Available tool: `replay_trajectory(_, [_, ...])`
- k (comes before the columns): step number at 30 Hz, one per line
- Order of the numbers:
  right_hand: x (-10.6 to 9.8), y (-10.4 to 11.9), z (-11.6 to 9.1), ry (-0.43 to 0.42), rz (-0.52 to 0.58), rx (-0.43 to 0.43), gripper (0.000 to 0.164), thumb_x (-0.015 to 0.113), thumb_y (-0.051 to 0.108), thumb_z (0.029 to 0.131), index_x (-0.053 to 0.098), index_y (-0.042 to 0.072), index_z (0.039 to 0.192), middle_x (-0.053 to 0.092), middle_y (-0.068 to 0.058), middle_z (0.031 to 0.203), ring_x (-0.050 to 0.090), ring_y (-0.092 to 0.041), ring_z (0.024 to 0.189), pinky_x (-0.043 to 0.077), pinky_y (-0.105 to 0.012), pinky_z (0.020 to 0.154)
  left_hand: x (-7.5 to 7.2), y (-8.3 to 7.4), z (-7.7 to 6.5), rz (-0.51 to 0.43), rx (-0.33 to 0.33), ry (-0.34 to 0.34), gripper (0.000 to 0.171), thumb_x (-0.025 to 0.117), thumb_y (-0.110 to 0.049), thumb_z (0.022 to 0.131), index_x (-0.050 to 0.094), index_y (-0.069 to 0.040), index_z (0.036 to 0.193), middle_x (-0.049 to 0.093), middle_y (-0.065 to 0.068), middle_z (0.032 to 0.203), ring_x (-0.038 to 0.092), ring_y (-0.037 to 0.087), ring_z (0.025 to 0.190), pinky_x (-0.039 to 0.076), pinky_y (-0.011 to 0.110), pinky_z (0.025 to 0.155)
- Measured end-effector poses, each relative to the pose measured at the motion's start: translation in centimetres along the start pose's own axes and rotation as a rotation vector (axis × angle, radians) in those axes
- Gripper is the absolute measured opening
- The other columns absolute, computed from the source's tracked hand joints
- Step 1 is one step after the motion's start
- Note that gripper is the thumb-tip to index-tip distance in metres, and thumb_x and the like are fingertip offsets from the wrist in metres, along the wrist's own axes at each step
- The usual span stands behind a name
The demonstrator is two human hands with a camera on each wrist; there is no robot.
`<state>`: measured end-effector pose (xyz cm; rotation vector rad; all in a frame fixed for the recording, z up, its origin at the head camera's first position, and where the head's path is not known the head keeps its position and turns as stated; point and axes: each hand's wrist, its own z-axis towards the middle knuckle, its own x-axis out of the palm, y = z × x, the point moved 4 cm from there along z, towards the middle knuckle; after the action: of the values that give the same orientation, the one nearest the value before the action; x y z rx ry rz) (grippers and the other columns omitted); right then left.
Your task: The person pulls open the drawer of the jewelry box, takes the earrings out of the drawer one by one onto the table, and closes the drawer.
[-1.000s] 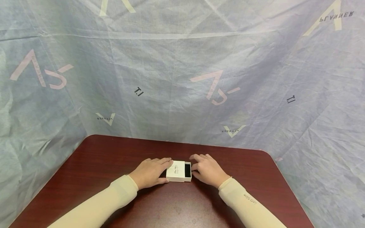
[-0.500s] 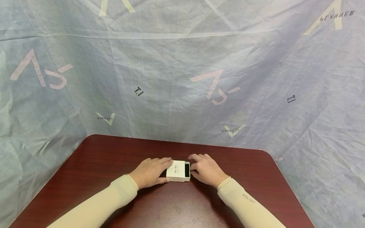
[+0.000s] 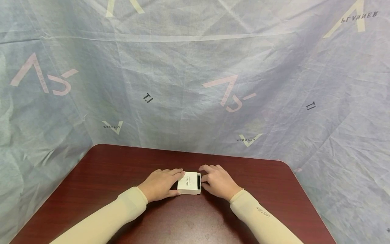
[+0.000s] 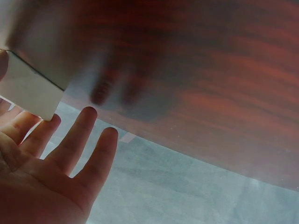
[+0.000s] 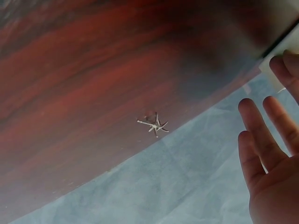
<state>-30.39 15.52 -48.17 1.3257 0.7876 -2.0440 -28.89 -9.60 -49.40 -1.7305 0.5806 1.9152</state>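
Note:
A small white slide-out box [image 3: 188, 183] with dark script on its lid lies on the table. Its inner tray [image 3: 199, 184], dark inside, sticks out a little on the right. My left hand [image 3: 159, 184] holds the outer sleeve from the left, thumb at the near corner and forefinger at the far corner; its other fingers spread out in the left wrist view. My right hand [image 3: 218, 182] has its fingertips against the tray's right end, the fingers loosely bent. In the right wrist view two of its fingers [image 5: 254, 128] extend free of the box.
The dark red wooden table [image 3: 189, 223] has rounded far corners. Grey printed cloth [image 3: 182, 84] hangs behind it and at both sides. A small pale star-shaped thing [image 5: 155, 125] shows near the table edge in the right wrist view.
The right hand has moved slightly left, and the tray has slid further into the sleeve. The left hand and the sleeve have stayed in place.

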Motion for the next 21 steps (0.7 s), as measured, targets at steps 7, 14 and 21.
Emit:
replay_trajectory(7, [0.32, 0.05, 0.18, -0.002, 0.0, -0.002, 0.006, 0.097, 0.025, 0.097, 0.093, 0.029, 0.097, 0.081, 0.0, 0.138, 0.08, -0.02, 0.11, 0.057, -0.036, 0.088, 0.06, 0.07, 0.08, -0.002, -0.004, 0.001, 0.079, 0.086, -0.057, 0.107, 0.062, -0.02, 0.172, 0.062, 0.001, 0.179, 0.076, 0.031, 0.147, 0.066, 0.059, 0.116])
replay_trajectory(14, [0.39, 0.25, 0.42, -0.005, 0.017, 0.002, 0.006, 0.097, 0.025, 0.098, 0.094, 0.029, 0.101, 0.08, 0.0, 0.139, 0.08, -0.02, 0.111, 0.057, -0.036, 0.088, 0.0, 0.02, 0.08, -0.005, -0.004, 0.005, 0.078, 0.085, -0.057, 0.108, 0.062, -0.02, 0.173, 0.062, 0.001, 0.18, 0.075, 0.031, 0.148, 0.066, 0.059, 0.116])
replay_trajectory(21, [0.56, 0.59, 0.66, -0.009, 0.024, 0.001, 0.008, 0.097, 0.024, 0.098, 0.094, 0.027, 0.105, 0.08, -0.002, 0.14, 0.08, -0.02, 0.111, 0.058, -0.037, 0.091, 0.03, -0.03, -0.01, 0.003, 0.005, -0.007, 0.078, 0.086, -0.056, 0.107, 0.063, -0.019, 0.172, 0.064, 0.001, 0.178, 0.076, 0.031, 0.146, 0.066, 0.058, 0.114])
